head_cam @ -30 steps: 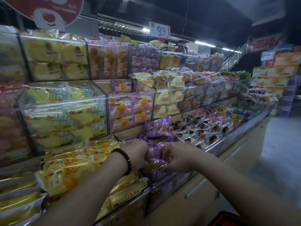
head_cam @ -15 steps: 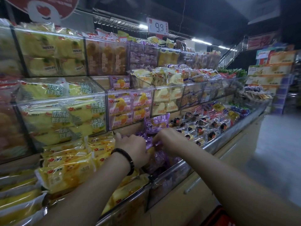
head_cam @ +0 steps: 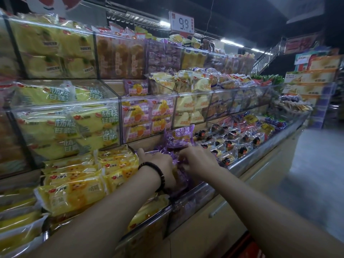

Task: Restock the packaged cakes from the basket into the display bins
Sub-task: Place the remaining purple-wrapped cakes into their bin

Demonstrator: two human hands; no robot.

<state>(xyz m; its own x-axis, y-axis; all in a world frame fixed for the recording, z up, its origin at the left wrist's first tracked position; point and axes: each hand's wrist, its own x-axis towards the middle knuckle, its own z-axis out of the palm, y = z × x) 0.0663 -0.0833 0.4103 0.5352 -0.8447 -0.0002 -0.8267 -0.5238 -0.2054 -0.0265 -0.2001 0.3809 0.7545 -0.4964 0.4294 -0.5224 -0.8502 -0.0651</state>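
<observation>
Head view, left hand [head_cam: 158, 164], right hand [head_cam: 198, 161] gripping purple cakes [head_cam: 181, 137], moved further back.

I can read "9.9" on the white price sign [head_cam: 183, 24]. Down and left of that sign, the green-yellow cake packs [head_cam: 63, 125] say "杨枝甘露" in big letters. Straight below the sign, the purple pack [head_cam: 181, 135] has words too blurry for me.
</observation>
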